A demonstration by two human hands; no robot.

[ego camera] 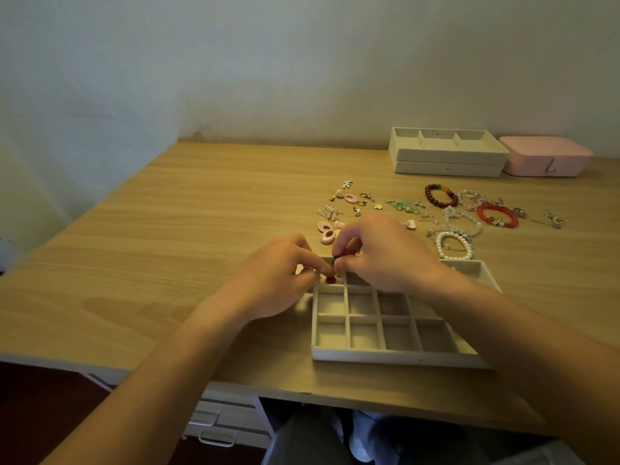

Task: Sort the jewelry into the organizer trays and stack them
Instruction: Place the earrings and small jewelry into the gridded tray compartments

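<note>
a small earring (332,263), blue above red, is pinched by the left hand (278,280) and right hand (379,253), held together over the far-left cell of the gridded tray (396,359), and could be dropped outside the rim just beside it if released early, though bare table (167,229) is left open leftward.
</note>
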